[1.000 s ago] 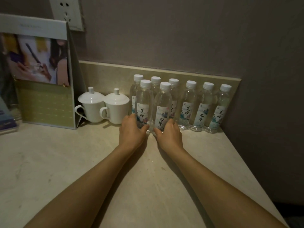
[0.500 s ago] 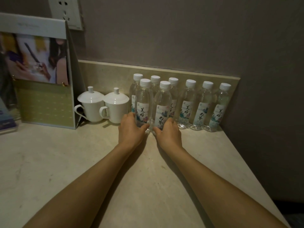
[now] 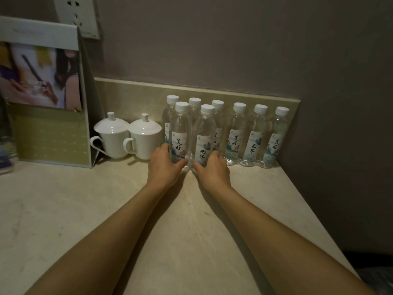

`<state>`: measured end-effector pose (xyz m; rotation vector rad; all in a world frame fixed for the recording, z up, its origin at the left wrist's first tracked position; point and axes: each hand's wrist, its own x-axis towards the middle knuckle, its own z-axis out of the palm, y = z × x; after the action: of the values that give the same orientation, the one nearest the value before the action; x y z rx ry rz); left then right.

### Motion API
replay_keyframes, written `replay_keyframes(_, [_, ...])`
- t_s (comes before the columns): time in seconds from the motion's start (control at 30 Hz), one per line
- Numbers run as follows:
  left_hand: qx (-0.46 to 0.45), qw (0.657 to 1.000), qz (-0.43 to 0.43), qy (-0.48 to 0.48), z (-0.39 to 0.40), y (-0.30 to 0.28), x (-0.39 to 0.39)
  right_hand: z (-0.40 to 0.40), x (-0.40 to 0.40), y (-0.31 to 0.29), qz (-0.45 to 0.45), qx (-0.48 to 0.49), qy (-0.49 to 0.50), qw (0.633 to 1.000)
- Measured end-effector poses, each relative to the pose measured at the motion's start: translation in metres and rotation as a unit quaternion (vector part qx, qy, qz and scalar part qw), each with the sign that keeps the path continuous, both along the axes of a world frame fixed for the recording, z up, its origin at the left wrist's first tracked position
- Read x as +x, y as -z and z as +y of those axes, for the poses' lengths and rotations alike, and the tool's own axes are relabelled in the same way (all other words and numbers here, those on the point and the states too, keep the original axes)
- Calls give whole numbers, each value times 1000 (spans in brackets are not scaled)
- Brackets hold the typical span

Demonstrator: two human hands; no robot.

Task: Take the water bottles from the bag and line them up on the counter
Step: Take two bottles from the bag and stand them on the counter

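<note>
Several clear water bottles with white caps and painted labels stand upright on the beige counter (image 3: 63, 209) against the back ledge. Two bottles stand in front of that row. My left hand (image 3: 164, 166) grips the base of the front left bottle (image 3: 180, 133). My right hand (image 3: 212, 169) grips the base of the front right bottle (image 3: 204, 137). Both bottles stand on the counter, close together. The back row (image 3: 256, 135) runs to the right corner. No bag is in view.
Two white lidded cups (image 3: 112, 137) (image 3: 144, 139) stand just left of the bottles. A standing display card (image 3: 46, 92) with a photo is at the far left. A wall socket (image 3: 76, 15) is above it. The counter's right edge (image 3: 314, 220) slants toward me.
Almost nothing has moved. Both hands stay at the bases of the two front bottles; the view has shifted very slightly.
</note>
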<state>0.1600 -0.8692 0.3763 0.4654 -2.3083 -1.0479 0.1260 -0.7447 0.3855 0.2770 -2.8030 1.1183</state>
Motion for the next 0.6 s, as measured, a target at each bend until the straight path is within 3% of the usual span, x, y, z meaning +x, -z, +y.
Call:
replay_keyframes(0.43, [53,998,-21,-34,14,-14,20,21,17,-16,-6,-18,-28,999])
replay_keyframes(0.6, [161,987,8,-28,55,-30,41,64,35,-33,17,-52,-42,998])
